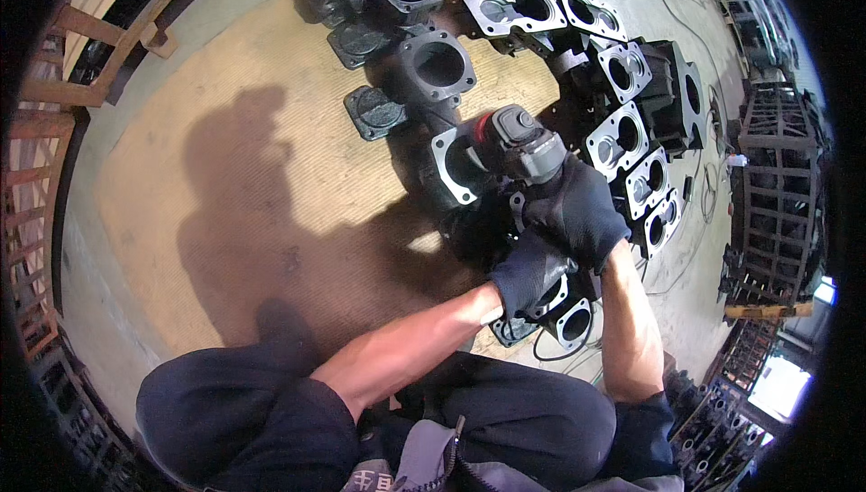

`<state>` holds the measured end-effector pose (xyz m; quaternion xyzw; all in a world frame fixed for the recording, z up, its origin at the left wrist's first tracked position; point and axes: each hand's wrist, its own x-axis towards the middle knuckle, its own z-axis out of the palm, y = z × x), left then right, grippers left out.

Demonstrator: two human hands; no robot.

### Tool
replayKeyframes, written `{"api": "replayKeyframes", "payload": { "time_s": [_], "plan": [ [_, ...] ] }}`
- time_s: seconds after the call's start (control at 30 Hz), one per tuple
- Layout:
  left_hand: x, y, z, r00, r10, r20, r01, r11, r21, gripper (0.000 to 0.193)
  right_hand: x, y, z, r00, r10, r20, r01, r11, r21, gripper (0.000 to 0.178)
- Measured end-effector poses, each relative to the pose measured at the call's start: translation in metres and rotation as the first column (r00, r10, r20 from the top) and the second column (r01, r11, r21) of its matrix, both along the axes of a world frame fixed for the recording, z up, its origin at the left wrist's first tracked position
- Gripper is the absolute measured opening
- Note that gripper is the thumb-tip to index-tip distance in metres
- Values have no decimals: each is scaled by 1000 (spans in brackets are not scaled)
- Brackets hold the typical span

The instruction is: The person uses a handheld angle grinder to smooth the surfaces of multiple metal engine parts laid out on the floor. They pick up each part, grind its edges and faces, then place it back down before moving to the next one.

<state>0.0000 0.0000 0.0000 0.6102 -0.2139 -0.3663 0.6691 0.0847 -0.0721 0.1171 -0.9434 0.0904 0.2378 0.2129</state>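
Note:
An angle grinder (519, 140) with a dark grey head and a red band is held in front of me, over the cast metal parts. My right hand (586, 212), in a dark glove, is closed round its body just behind the head. Lower and nearer to me, my left hand (532, 271), also gloved, is closed on the rear of the tool, its fingers partly hidden. Right by the tool's head lies a black casting with a bare metal flange (455, 167); the head covers part of its bore. Where the tool meets the metal is hidden.
Dark castings with round bores (437, 65) stand ahead on a tan ribbed mat (135, 185). A row of bright-faced castings (618, 140) runs along the right. A thin cable (564, 357) lies near my knees. Brown metal racks (63, 91) stand left, dark crates (776, 185) right.

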Motion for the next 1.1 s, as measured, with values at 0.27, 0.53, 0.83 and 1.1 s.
{"api": "replayKeyframes", "payload": {
  "time_s": [0.27,0.53,0.83,1.1],
  "plan": [
    [-20,19,-2,923,188,-335,-248,958,-144,37,5,23,10,1000,18,-25,-20,998,-56,61],
    [-37,-4,16,979,192,-63,-198,975,-104,31,-38,-15,-3,990,-130,46,123,983,137,58],
    [-93,-14,19,797,97,-596,-333,894,-300,43,-81,-14,9,980,-199,-11,199,974,105,63],
    [-18,-9,-13,956,289,-50,-293,947,-128,27,-7,0,2,993,-95,65,89,992,86,56]
  ]
}}
